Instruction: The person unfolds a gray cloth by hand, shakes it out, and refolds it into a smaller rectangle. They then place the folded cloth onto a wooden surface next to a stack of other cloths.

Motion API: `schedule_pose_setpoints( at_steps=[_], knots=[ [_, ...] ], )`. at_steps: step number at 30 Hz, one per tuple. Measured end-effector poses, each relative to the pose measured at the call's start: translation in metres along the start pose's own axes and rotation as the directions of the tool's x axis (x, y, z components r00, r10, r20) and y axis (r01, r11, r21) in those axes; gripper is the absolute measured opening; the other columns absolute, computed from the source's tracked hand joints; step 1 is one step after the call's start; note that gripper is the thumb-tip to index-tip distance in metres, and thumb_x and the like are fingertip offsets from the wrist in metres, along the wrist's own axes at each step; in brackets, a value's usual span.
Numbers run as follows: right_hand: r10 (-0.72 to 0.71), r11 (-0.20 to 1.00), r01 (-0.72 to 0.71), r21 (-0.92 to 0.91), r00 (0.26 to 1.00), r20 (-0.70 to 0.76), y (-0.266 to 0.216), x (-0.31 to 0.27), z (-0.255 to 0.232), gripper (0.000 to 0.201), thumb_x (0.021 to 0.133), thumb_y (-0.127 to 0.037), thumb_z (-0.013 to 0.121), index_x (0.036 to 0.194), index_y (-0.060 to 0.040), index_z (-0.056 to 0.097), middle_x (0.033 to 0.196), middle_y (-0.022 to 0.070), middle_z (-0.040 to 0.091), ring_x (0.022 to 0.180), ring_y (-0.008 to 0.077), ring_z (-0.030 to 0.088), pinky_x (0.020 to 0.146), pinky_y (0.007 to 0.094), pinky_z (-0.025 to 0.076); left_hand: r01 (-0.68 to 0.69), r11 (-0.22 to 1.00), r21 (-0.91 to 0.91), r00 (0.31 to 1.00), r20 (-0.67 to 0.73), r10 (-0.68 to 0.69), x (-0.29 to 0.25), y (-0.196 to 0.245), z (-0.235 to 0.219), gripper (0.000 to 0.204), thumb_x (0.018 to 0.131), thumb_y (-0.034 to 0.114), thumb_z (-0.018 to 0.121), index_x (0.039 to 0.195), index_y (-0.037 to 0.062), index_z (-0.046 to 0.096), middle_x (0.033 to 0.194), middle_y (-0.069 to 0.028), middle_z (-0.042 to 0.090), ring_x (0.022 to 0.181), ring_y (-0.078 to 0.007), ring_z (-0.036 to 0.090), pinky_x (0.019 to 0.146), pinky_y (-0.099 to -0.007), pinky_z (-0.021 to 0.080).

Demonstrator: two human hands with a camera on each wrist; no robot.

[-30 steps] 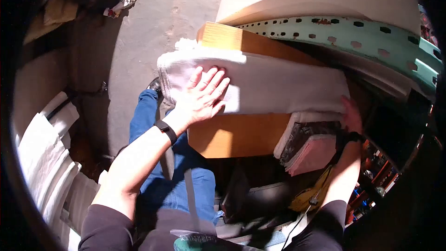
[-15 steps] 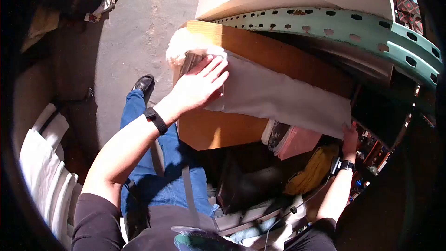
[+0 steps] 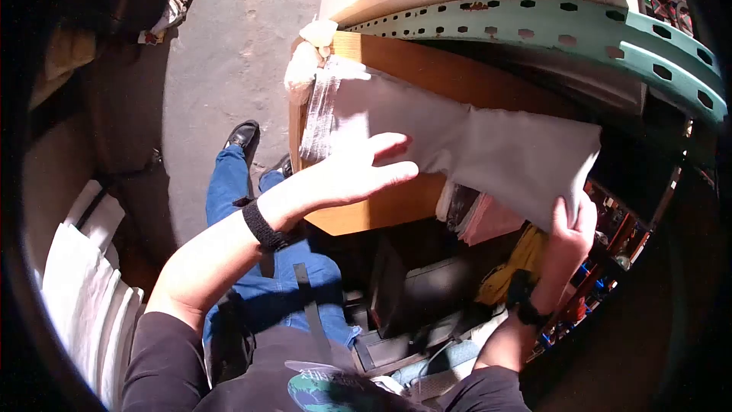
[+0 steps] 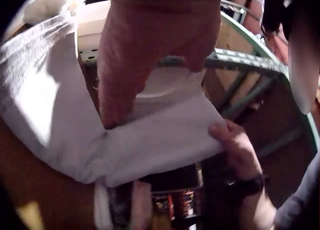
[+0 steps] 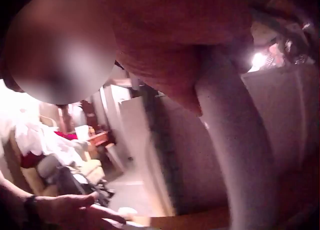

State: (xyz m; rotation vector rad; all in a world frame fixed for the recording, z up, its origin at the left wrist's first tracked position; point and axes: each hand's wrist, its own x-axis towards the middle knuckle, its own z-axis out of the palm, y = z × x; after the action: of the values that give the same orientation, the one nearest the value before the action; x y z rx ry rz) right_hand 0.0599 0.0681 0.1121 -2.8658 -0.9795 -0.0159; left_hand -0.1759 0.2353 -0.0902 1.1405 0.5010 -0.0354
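Observation:
A long folded pale grey cloth with a striped hem lies across a wooden board, its right end bent up and lifted. My right hand pinches that right end, thumb on top; the left wrist view shows the same grip beside the lifted fold. Over the near edge of the cloth, my left hand is spread with fingers straight and thumb apart, holding nothing. In the right wrist view the cloth hangs down from my right hand.
A fluffy cream bundle sits at the board's far left corner. Folded pink cloth and a yellow cloth lie below the board. A green perforated metal beam runs behind it. White folded cloths stand at left.
The cloth's right end has been raised and folded upward by my right hand. My left hand, earlier flat on the cloth, has lifted and moved right and nearer to me.

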Motion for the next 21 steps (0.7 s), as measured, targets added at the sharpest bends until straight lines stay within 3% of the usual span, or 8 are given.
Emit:
schedule_pose_setpoints(
  at_steps=[2, 3, 4, 8, 15, 16, 18, 21],
  knots=[
    [-0.053, 0.986, 0.028, 0.163, 0.987, 0.151, -0.074, -0.043, 0.02, 0.031, 0.085, -0.005, 0.069, 0.115, 0.0005, 0.062, 0.103, 0.0111, 0.063, 0.095, 0.0226, 0.061, 0.088, 0.0317, 0.048, 0.037, 0.975, -0.218, 0.997, 0.08, -0.02, -0.009, 0.012, -0.005, 0.075, 0.09, 0.057, 0.06, 0.139, 0.0013, 0.045, 0.138, -0.0144, 0.053, 0.125, -0.0265, 0.051, 0.109, -0.0403, 0.038],
    [-0.376, 0.905, 0.395, -0.156, 0.916, 0.143, -0.102, -0.058, 0.036, 0.032, 0.082, -0.003, 0.07, 0.113, -0.0002, 0.062, 0.104, 0.0139, 0.062, 0.096, 0.0275, 0.06, 0.088, 0.0359, 0.048, 0.042, 0.828, -0.56, 0.989, 0.142, 0.046, -0.015, 0.021, -0.009, 0.074, 0.091, 0.051, 0.063, 0.143, 0.0034, 0.041, 0.139, -0.0126, 0.052, 0.127, -0.0234, 0.05, 0.109, -0.0392, 0.039],
    [-0.306, 0.922, 0.247, 0.297, 0.937, 0.171, -0.127, -0.079, 0.064, 0.028, 0.08, -0.007, 0.068, 0.108, -0.0026, 0.066, 0.091, 0.0126, 0.063, 0.083, 0.0314, 0.058, 0.075, 0.0422, 0.049, 0.073, 0.564, -0.823, 0.976, 0.176, 0.13, -0.018, 0.028, -0.012, 0.074, 0.091, 0.046, 0.065, 0.146, 0.0056, 0.036, 0.14, -0.0108, 0.051, 0.129, -0.0203, 0.048, 0.108, -0.0382, 0.039],
    [-0.701, 0.678, 0.441, 0.588, 0.629, 0.337, -0.167, -0.121, 0.118, 0.04, 0.081, -0.013, 0.07, 0.119, -0.0046, 0.06, 0.114, 0.0135, 0.062, 0.108, 0.0315, 0.058, 0.095, 0.0414, 0.045, 0.028, 0.881, -0.472, 0.972, -0.192, -0.133, -0.006, -0.026, -0.042, 0.055, 0.086, 0.03, 0.076, 0.128, 0.004, 0.051, 0.118, -0.003, 0.06, 0.106, -0.0127, 0.056, 0.094, -0.0298, 0.046],
    [0.122, 0.843, -0.476, 0.251, 0.623, 0.773, -0.049, -0.146, 0.174, 0.04, 0.096, -0.022, 0.059, 0.127, 0.0015, 0.053, 0.119, 0.0181, 0.063, 0.11, 0.025, 0.061, 0.094, 0.0356, 0.047, -0.039, 0.868, -0.496, 0.966, -0.241, -0.094, 0.001, -0.04, -0.041, 0.033, 0.089, 0.015, 0.066, 0.119, 0.0046, 0.057, 0.107, 0.0003, 0.062, 0.097, -0.0086, 0.055, 0.089, -0.0266, 0.045],
    [0.104, 0.661, -0.633, 0.403, 0.609, 0.786, -0.002, -0.155, 0.2, 0.041, 0.096, -0.024, 0.059, 0.13, -0.0017, 0.051, 0.121, 0.0185, 0.062, 0.111, 0.0287, 0.061, 0.096, 0.0391, 0.048, -0.043, 0.865, -0.499, 0.967, -0.239, -0.089, -0.001, -0.031, -0.041, 0.033, 0.089, 0.015, 0.066, 0.119, 0.0046, 0.057, 0.107, 0.0003, 0.062, 0.097, -0.0086, 0.055, 0.089, -0.0266, 0.045],
    [0.02, -0.257, -0.804, 0.537, 0.551, 0.834, 0.037, -0.151, 0.214, 0.038, 0.098, -0.028, 0.057, 0.128, -0.0061, 0.052, 0.121, 0.0156, 0.061, 0.11, 0.0308, 0.06, 0.098, 0.0429, 0.048, -0.095, 0.916, -0.391, 0.971, -0.238, -0.001, -0.005, -0.02, -0.042, 0.035, 0.089, 0.015, 0.065, 0.121, 0.0046, 0.056, 0.11, 0.0007, 0.061, 0.098, -0.0085, 0.055, 0.091, -0.0272, 0.045],
    [0.121, -0.543, -0.64, 0.544, 0.581, 0.805, 0.05, -0.129, 0.236, 0.037, 0.099, -0.034, 0.056, 0.127, -0.0097, 0.053, 0.123, 0.0126, 0.058, 0.115, 0.0322, 0.055, 0.101, 0.0484, 0.046, -0.015, 0.917, -0.399, 0.963, -0.253, -0.094, 0.004, -0.04, -0.056, 0.035, 0.091, 0.016, 0.062, 0.123, 0.0036, 0.055, 0.111, -0.0008, 0.062, 0.099, -0.009, 0.055, 0.091, -0.0282, 0.046]
  ],
)
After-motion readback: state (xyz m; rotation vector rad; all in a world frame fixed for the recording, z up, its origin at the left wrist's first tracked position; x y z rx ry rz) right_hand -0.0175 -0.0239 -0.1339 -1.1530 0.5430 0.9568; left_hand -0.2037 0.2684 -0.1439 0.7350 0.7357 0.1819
